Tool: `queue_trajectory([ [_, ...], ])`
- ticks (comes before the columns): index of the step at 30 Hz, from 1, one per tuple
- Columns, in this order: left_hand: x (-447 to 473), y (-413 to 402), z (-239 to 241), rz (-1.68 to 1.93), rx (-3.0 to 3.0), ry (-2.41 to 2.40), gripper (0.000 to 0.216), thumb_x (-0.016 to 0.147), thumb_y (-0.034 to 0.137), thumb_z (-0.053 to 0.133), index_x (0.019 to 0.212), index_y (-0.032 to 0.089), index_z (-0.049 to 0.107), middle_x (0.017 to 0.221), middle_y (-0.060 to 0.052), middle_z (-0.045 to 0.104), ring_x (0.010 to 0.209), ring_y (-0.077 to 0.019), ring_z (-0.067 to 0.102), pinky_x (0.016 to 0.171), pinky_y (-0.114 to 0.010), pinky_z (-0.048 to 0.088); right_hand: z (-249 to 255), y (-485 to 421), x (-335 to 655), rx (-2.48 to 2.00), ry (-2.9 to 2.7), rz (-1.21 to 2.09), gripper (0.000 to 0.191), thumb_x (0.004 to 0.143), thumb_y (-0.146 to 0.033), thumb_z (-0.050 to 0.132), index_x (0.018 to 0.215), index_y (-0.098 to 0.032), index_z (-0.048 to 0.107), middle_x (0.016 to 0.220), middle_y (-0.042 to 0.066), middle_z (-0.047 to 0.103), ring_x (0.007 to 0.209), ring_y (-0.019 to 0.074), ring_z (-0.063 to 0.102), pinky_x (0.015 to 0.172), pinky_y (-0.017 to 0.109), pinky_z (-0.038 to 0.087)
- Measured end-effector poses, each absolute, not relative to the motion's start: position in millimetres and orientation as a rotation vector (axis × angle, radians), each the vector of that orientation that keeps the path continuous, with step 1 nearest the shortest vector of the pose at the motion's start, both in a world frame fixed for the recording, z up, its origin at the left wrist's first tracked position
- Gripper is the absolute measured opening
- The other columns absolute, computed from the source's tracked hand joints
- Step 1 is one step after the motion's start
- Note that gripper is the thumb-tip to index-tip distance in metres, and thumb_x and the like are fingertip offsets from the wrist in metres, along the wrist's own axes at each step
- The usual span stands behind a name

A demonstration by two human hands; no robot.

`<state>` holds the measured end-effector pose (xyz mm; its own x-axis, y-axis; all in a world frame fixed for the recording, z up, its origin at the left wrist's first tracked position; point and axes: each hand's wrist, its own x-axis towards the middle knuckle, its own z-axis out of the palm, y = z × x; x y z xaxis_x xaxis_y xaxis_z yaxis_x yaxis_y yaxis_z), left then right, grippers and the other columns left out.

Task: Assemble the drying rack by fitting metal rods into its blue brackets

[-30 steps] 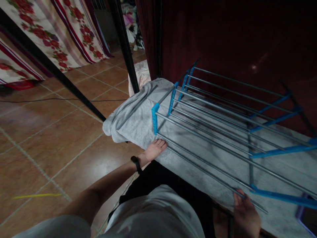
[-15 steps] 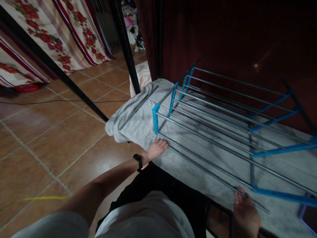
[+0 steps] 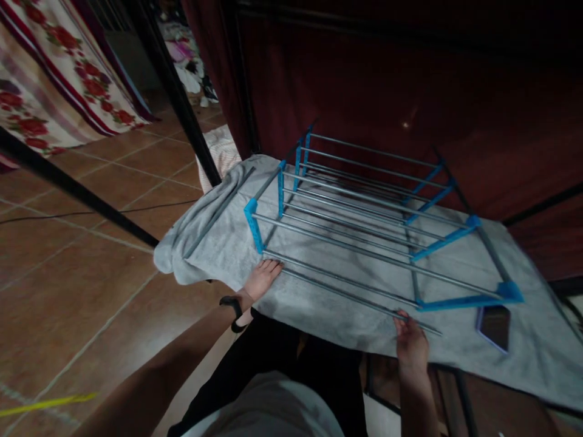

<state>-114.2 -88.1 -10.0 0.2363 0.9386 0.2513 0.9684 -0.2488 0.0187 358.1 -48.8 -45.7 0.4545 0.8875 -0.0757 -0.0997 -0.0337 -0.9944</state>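
A loose metal rod (image 3: 337, 292) lies low along the front of a rack of grey metal rods with blue plastic joints (image 3: 359, 243). Curled over the rod's left end is my left hand (image 3: 263, 278), just below the rack's front left blue joint. My right hand (image 3: 412, 341) pinches the same rod a short way in from its right tip, which sticks out past the fingers. The rack stands on a grey towel-like cloth (image 3: 319, 328) that covers the surface before me.
Another grey rod (image 3: 221, 212) lies on the cloth at the left. A phone (image 3: 494, 328) rests right of the rack. Black frame posts (image 3: 177, 91) rise at the left, with a floral curtain (image 3: 68, 67) beyond the tiled floor (image 3: 113, 273). Dark red panelling (image 3: 355, 79) stands behind.
My view has turned right, so the scene sits further left and the phone and rack's right end show fully. Both hands keep about the same place on the rod.
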Motion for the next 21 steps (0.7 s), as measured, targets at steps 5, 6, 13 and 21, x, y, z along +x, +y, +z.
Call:
queue_trajectory([
  [5,-119,-85,-18,-0.563,-2.346,-1.916,0.035,0.093,0.012,0.042,0.12,0.016,0.063,0.111,-0.013,0.067,0.107,-0.0259,0.06,0.098,-0.043,0.047,-40,-48,353,-1.292,-0.445,1.063,0.022,0.065,-0.035,0.075,0.074,-0.02,0.062,0.081,0.004,0.071,0.083,0.0207,0.07,0.087,0.036,0.056],
  [6,-120,-84,-19,-0.628,-2.34,-1.939,0.034,0.093,0.013,0.042,0.119,0.016,0.064,0.111,-0.013,0.067,0.107,-0.0262,0.06,0.098,-0.043,0.047,-39,-48,352,-1.269,-0.421,1.083,0.023,0.064,-0.034,0.076,0.075,-0.02,0.062,0.082,0.004,0.071,0.082,0.0197,0.07,0.086,0.035,0.056],
  [13,-129,-76,-28,-1.14,-2.293,-2.062,0.028,0.092,0.028,0.045,0.105,0.023,0.069,0.108,-0.011,0.069,0.106,-0.0277,0.063,0.101,-0.046,0.048,-38,-46,342,-1.158,-0.296,1.077,0.028,0.063,-0.03,0.082,0.075,-0.021,0.059,0.08,0.0,0.073,0.081,0.016,0.071,0.08,0.029,0.058],
  [21,-127,-77,-16,-1.76,-1.893,-2.411,0.024,0.071,0.04,0.067,0.09,0.026,0.072,0.103,-0.007,0.072,0.106,-0.0303,0.065,0.103,-0.045,0.047,-36,-48,335,-1.11,-0.279,1.052,0.037,0.062,-0.036,0.088,0.071,-0.022,0.055,0.078,-0.001,0.072,0.077,0.0139,0.07,0.079,0.025,0.058],
])
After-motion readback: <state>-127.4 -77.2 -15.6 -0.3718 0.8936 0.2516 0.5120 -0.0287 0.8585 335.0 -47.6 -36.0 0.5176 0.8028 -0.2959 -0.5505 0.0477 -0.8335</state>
